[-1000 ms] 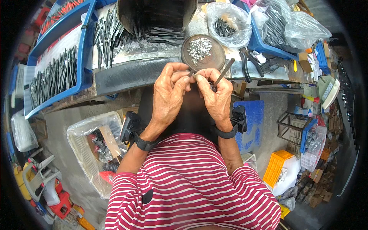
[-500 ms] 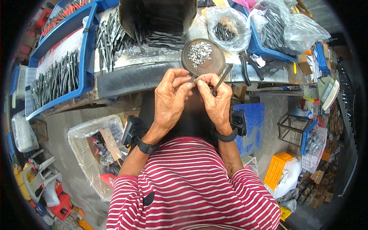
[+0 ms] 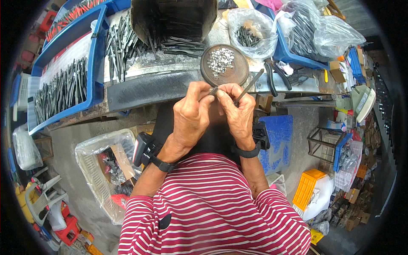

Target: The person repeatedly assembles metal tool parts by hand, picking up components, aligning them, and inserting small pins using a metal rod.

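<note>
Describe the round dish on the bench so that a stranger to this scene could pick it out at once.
Start at the workbench along the top. Just beyond the person's left hand and right hand sits the round dish, brown and shallow. Unlike the blue trays of long dark pieces, it holds a small heap of shiny silver bits.

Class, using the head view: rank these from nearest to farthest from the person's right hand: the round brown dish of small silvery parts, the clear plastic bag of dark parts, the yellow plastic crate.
1. Round brown dish of small silvery parts, just above the right hand on the bench.
2. Clear plastic bag of dark parts, farther up the bench.
3. Yellow plastic crate, lower right, on the floor.
</note>
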Tool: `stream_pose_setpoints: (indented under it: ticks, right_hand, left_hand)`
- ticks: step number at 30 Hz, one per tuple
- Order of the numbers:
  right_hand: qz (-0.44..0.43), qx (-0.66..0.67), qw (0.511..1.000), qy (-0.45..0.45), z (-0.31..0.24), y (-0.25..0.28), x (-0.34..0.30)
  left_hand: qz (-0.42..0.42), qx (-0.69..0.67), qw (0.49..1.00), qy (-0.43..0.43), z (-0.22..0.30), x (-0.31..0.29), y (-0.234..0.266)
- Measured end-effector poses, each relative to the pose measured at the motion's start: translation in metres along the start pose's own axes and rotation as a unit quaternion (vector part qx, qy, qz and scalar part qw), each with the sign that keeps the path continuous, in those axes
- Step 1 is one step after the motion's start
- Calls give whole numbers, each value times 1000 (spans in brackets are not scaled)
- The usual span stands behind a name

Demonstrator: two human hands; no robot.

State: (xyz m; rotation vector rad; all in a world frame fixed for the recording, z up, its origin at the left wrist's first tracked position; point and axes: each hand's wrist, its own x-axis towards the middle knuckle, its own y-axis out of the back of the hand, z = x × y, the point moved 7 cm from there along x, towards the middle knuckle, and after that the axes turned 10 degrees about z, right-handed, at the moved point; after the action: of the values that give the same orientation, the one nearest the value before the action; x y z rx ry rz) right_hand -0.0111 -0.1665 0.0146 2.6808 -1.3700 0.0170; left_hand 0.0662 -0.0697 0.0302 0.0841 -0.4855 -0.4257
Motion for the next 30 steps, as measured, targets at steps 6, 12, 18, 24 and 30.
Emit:
stream_pose_setpoints:
  ticks: [6,12,18,24,30]
  right_hand:
    - [29,46,997,-45,3,-1,-5]
    - [-1,23,1000,-8,1,3,6]
    - [-7,91,996,-19,-2,4,12]
    - [30,38,999,17,-3,8,11]
    - [4,43,999,-4,-3,8,14]
  left_hand:
    - [0,-4,999,33,-6,0,-1]
    - [-57,-215,945,240,-27,1,-8]
    - [-87,-233,939,239,-24,2,-15]
    - [-55,-90,990,90,-14,-1,-14]
    - [-34,-42,999,-5,0,4,-12]
